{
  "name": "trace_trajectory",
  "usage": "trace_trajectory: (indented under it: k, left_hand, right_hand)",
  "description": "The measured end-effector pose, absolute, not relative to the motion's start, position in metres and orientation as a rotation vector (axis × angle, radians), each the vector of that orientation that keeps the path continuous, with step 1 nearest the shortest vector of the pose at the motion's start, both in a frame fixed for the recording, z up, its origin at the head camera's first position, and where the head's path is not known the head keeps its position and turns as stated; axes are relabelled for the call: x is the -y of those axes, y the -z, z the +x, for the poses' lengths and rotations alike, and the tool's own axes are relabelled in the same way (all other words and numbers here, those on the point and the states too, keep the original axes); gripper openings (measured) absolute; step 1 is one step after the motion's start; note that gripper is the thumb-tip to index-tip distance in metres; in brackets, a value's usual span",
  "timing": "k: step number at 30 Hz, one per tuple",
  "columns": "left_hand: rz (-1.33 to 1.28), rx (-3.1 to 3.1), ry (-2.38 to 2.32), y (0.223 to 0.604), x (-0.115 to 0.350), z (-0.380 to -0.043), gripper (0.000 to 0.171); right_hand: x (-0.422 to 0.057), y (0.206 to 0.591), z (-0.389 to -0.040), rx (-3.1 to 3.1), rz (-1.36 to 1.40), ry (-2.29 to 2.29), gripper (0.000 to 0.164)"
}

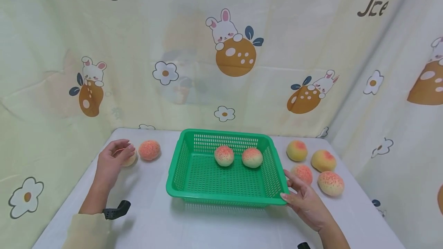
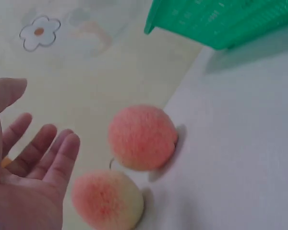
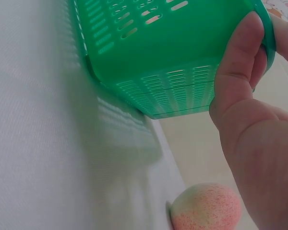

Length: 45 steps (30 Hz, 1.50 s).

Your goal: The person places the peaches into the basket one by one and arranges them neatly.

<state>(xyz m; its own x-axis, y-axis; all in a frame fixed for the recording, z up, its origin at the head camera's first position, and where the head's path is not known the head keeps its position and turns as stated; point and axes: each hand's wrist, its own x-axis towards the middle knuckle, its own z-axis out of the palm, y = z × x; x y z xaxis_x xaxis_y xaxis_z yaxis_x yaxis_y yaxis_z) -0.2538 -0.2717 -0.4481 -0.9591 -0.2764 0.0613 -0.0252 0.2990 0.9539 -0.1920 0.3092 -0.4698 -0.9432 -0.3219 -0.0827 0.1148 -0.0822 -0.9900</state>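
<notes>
My right hand (image 1: pixel 306 203) grips the near right corner of a green plastic basket (image 1: pixel 225 199), its thumb and fingers pinching the rim, as the right wrist view also shows. Inside the basket lie two pink-and-cream peaches, one (image 1: pixel 224 156) near the middle and one (image 1: pixel 252 158) to its right. At the table's left side, my left hand (image 1: pixel 112 160) hovers by a pale peach (image 1: pixel 129 160) that it partly hides. In the left wrist view its fingers (image 2: pixel 62 158) are relaxed and hold nothing, beside that peach (image 2: pixel 108 200). A pinker peach (image 1: pixel 149 150) sits just right of it.
Right of the basket are several more peaches: two yellowish ones (image 1: pixel 297 150) (image 1: pixel 323 160), a pink one (image 1: pixel 302 174) partly behind my right hand, and a speckled one (image 1: pixel 331 183). A printed curtain (image 1: pixel 166 107) hangs behind the white table (image 1: pixel 145 218) and along its sides.
</notes>
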Motion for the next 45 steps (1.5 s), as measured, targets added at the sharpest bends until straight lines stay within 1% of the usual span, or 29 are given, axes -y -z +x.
trace_trajectory:
  k: [5, 10, 14, 19, 26, 30, 35, 45]
  left_hand:
    - [0.394, 2.293, 1.695, 0.458, 0.287, -0.257, 0.054]
    - [0.420, 2.169, 1.707, 0.468, 0.298, -0.261, 0.044]
    - [0.434, 2.125, 1.722, 0.475, 0.304, -0.267, 0.041]
    - [0.442, 2.141, 1.755, 0.485, 0.309, -0.274, 0.048]
    - [0.432, 2.311, 1.863, 0.492, 0.315, -0.278, 0.068]
    - [0.474, 2.373, 1.900, 0.494, 0.318, -0.279, 0.076]
    - [0.501, 2.399, 1.888, 0.497, 0.321, -0.283, 0.081]
    - [0.442, 2.496, 1.818, 0.502, 0.323, -0.290, 0.086]
  right_hand:
    - [-0.309, 0.469, -0.192, -1.903, -0.225, 2.099, 0.082]
    - [-0.309, 0.467, -0.192, -1.901, -0.214, 2.094, 0.082]
    - [-0.309, 0.467, -0.192, -1.888, -0.220, 2.099, 0.082]
    - [-0.310, 0.467, -0.192, -1.884, -0.228, 2.100, 0.082]
    - [-0.310, 0.469, -0.192, -1.887, -0.222, 2.103, 0.083]
    - [-0.308, 0.470, -0.192, -1.880, -0.240, 2.108, 0.082]
    - [-0.308, 0.470, -0.193, -1.872, -0.253, 2.111, 0.082]
    - [-0.309, 0.470, -0.192, -1.866, -0.285, 2.104, 0.081]
